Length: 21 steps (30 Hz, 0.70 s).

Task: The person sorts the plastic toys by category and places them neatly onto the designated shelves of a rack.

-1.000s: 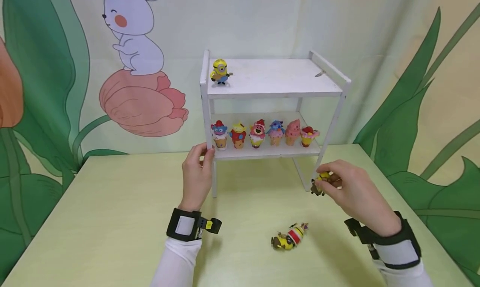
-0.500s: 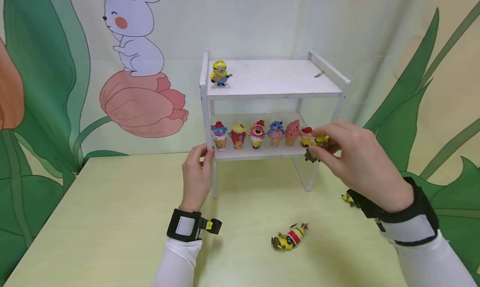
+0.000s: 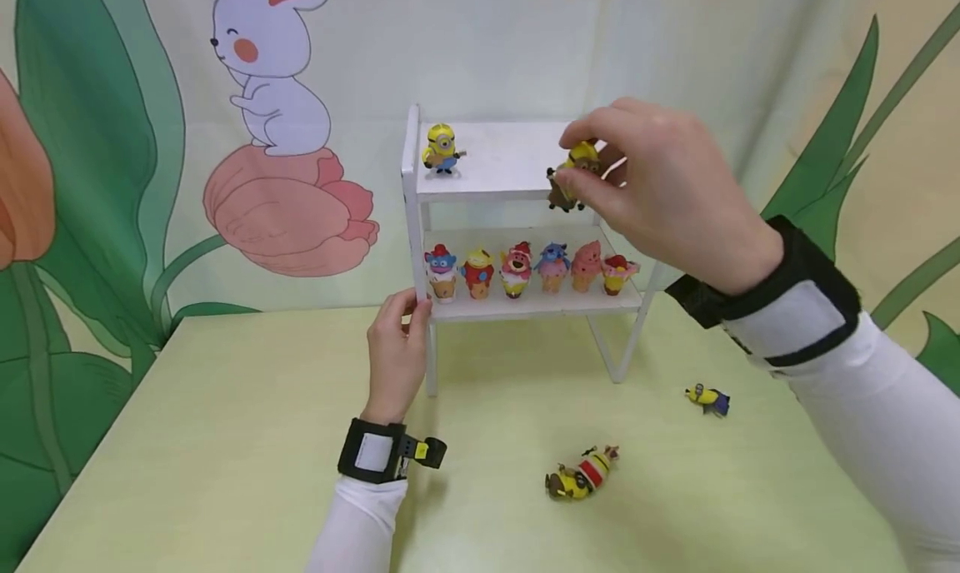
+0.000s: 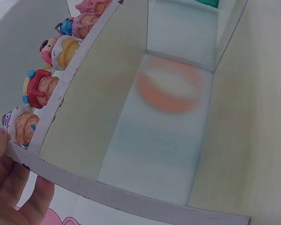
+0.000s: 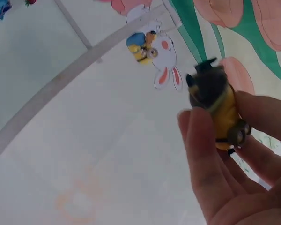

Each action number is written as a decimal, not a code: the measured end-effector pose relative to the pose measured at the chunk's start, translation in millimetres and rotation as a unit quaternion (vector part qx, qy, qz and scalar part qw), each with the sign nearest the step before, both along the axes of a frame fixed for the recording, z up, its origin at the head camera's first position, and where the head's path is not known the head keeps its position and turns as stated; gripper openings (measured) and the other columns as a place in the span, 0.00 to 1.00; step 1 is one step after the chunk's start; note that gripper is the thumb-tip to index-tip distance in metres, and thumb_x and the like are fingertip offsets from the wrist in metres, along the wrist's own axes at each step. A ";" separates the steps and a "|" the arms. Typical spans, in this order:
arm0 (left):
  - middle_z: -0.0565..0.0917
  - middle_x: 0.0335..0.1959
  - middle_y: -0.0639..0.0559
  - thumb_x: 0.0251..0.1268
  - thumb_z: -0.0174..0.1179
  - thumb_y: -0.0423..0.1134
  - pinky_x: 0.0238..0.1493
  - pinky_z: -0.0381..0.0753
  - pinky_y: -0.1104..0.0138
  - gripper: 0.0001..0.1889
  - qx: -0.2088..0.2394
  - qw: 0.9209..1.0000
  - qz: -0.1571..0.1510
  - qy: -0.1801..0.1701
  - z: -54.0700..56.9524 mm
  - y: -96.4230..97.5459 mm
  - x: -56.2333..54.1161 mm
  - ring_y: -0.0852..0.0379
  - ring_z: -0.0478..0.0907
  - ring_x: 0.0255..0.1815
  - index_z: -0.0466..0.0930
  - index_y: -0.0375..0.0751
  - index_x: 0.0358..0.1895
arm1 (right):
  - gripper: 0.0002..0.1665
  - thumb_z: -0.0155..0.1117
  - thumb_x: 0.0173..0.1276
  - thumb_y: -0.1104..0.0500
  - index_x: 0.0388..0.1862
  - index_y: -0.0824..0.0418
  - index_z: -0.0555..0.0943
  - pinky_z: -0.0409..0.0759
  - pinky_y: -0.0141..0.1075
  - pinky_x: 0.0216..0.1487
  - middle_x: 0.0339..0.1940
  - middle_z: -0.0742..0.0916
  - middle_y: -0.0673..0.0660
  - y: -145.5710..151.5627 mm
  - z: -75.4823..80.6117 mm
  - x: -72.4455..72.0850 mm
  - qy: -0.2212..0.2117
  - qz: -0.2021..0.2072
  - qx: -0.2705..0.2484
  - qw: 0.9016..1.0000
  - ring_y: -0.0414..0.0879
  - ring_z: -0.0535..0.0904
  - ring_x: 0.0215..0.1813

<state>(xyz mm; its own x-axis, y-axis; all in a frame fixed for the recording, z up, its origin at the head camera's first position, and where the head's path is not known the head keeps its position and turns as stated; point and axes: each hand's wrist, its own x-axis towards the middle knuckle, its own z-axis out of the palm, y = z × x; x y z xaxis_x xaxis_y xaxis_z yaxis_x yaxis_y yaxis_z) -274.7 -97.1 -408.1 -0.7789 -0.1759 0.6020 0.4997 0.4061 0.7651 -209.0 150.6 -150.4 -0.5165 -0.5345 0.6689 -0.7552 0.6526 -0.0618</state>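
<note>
My right hand [image 3: 667, 190] pinches a minion figurine [image 3: 564, 191] with a dark brown lower body, held in front of the top shelf's front edge. In the right wrist view the same minion figurine [image 5: 220, 105] shows between thumb and fingers, feet upward in the picture. With thumb and fingers, my left hand [image 3: 397, 356] grips the left post of a white two-tier shelf [image 3: 517, 161]; in the left wrist view its fingers curl round the post. A minion with a guitar [image 3: 442, 150] stands at the top shelf's left end.
On the lower shelf stands a row of several ice-cream-cone figurines [image 3: 516, 271]. Two minion figurines [image 3: 573, 483] lie together on the table [image 3: 262, 440], and a minion in blue [image 3: 708, 400] lies farther right. Behind hangs a printed backdrop [image 3: 360, 57].
My right hand has risen with the minion figurine from beside the shelf's right leg to the top shelf's height, shifting left. The left hand has stayed on the post.
</note>
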 end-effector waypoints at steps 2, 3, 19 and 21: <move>0.80 0.44 0.46 0.73 0.54 0.40 0.42 0.80 0.60 0.15 0.001 1.000 0.001 -0.002 0.4 0.1 0.1 0.53 0.76 0.45 0.78 0.34 0.54 | 0.10 0.67 0.67 0.63 0.45 0.67 0.83 0.82 0.40 0.40 0.40 0.86 0.58 -7.7 3.6 -6.3 -0.009 -0.001 -0.002 1.000 0.47 0.84 0.37; 0.80 0.44 0.46 0.73 0.54 0.40 0.42 0.80 0.60 0.15 0.002 1.000 0.001 -0.004 0.7 0.2 0.1 0.53 0.76 0.45 0.78 0.34 0.54 | 0.10 0.67 0.67 0.63 0.45 0.66 0.83 0.82 0.39 0.41 0.41 0.86 0.58 -11.4 4.7 -9.4 -0.013 -0.002 -0.001 1.000 0.46 0.84 0.38; 0.80 0.45 0.45 0.73 0.54 0.40 0.41 0.80 0.60 0.14 0.001 1.000 -0.005 0.006 1.7 0.0 -2.3 0.53 0.76 0.45 0.78 0.35 0.53 | 0.11 0.62 0.70 0.63 0.48 0.67 0.81 0.75 0.34 0.39 0.43 0.83 0.59 -63.2 8.4 -63.7 -0.064 -0.044 -0.011 0.997 0.46 0.79 0.37; 0.80 0.45 0.45 0.73 0.54 0.40 0.41 0.80 0.60 0.15 0.001 1.000 -0.003 -0.001 0.3 0.4 -1.1 0.53 0.76 0.45 0.78 0.34 0.54 | 0.12 0.62 0.70 0.63 0.49 0.68 0.81 0.75 0.35 0.40 0.43 0.83 0.60 -67.6 7.8 -69.3 -0.067 -0.052 -0.004 0.996 0.47 0.78 0.38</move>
